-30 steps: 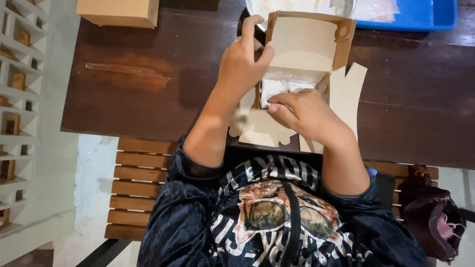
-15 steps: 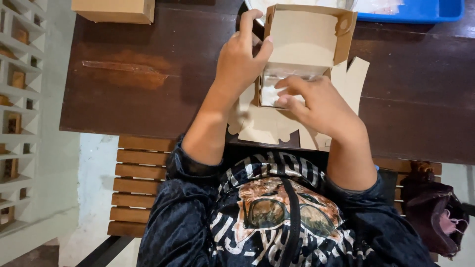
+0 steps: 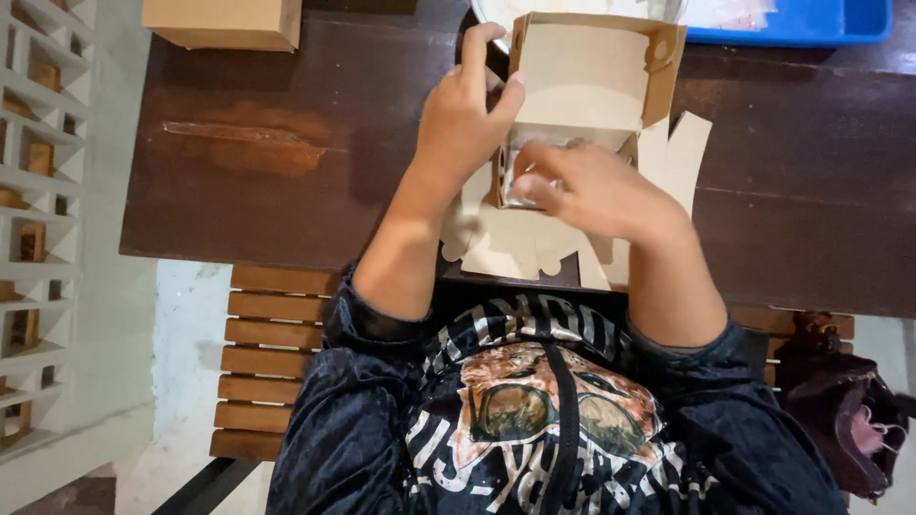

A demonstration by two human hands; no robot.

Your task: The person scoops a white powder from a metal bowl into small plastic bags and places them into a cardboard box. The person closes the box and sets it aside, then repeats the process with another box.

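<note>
A small brown cardboard box is seen half assembled near the 12 o'clock edge of the dark wooden bench. Its walls are already folded up and its lid flap stands open towards 12 o'clock, while several die-cut flaps are still spread flat on the bench at 6 o'clock of it; by this showing, the closing is judged to be left undone. A shiny, clear-wrapped item is being pressed into the box's open compartment.

The left hand is curled around the box's 9 o'clock wall, thumb against the edge, so the box is gripped and steadied. The right hand is bent over the opening, its fingertips closed loosely on the wrapped item; how firmly it is pinched cannot be told.

A shut cardboard carton is seen at 10 o'clock, and a blue tray at 1 o'clock.
</note>
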